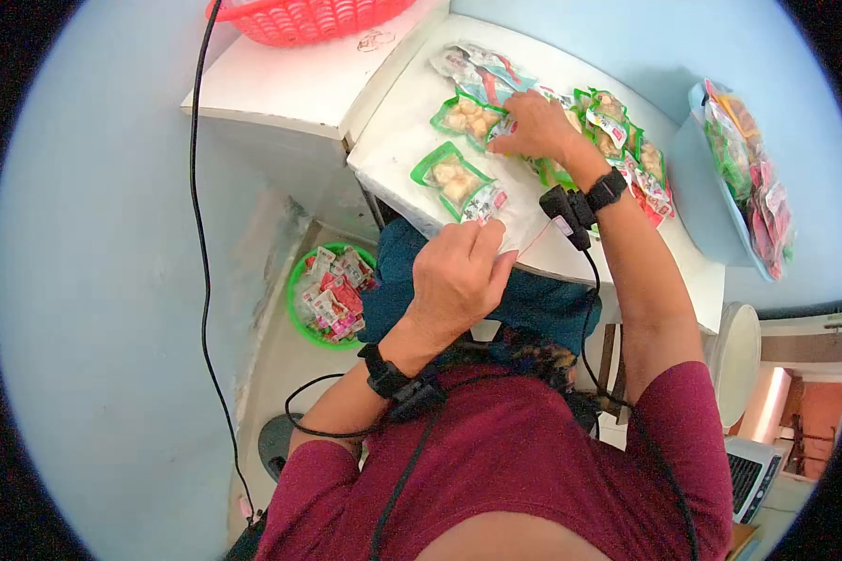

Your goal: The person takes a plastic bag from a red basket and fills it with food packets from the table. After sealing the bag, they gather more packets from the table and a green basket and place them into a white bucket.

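My left hand (458,276) is at the front edge of the white table (393,131), its fingers pinched on the lower end of a green-edged snack packet (456,179) with pale pieces inside. Farther back, my right hand (541,129) reaches down over the packets with its fingers bent. It is beside another green-edged packet (471,117), and its fingertips are partly hidden, so its hold cannot be made out. More green packets (608,122) and red-and-white packets (647,190) lie to the right of it. Silvery packets (477,70) lie at the back left.
A blue basin (709,201) with packets stands at the right. On the floor at the left is a green basket (299,323) full of small packets. A red basket (309,21) sits on a white cabinet (271,86). Black cables run from both wrists.
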`<state>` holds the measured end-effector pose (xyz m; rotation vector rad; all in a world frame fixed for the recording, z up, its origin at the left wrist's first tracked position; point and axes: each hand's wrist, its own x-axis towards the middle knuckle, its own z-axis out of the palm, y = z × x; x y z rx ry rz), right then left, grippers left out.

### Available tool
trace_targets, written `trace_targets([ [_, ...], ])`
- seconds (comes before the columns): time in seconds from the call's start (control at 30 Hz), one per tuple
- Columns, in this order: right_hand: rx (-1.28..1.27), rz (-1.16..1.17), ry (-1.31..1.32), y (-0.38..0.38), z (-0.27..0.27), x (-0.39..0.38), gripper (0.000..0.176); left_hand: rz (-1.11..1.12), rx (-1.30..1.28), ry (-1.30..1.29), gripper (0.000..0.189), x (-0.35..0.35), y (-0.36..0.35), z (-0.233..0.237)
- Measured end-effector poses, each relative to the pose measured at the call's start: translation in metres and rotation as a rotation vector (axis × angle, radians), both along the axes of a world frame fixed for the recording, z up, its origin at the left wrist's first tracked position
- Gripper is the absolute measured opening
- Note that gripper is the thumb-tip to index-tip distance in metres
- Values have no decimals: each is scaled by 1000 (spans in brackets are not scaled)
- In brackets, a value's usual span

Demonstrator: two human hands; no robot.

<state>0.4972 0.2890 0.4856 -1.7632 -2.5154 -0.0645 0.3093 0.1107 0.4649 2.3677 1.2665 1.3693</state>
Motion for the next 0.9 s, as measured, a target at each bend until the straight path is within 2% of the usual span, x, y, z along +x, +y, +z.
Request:
trace_targets([
  [0.13, 160, 89, 162, -4, 6, -6, 49, -2, 5, 69, 28, 2, -2, -5],
  [0.23, 194, 212, 618, 2, 2, -6, 35, 16, 25, 86, 22, 3, -1, -13],
  [0.33, -17, -43, 810, -8, 15, -6, 25, 33, 50, 56, 17, 5, 0, -14],
  [0.43, 306, -28, 887, -20, 27, 11, 33, 44, 65, 19, 14, 7, 3, -12],
  [0.57, 193, -310, 1223, -87, 52, 48, 25, 52, 70, -51, 12, 11, 7, -8],
  [0.63, 185, -323, 1431, -128, 58, 55, 20, 68, 60, -77, 11, 13, 7, -4],
  [0.73, -5, -405, 1762, -177, 45, 63, 19, 106, 106, -82, 12, 16, 12, -3],
  [0.9, -357, -466, 2041, -221, 21, 54, 24, 92, 64, -103, 17, 21, 14, -2],
])
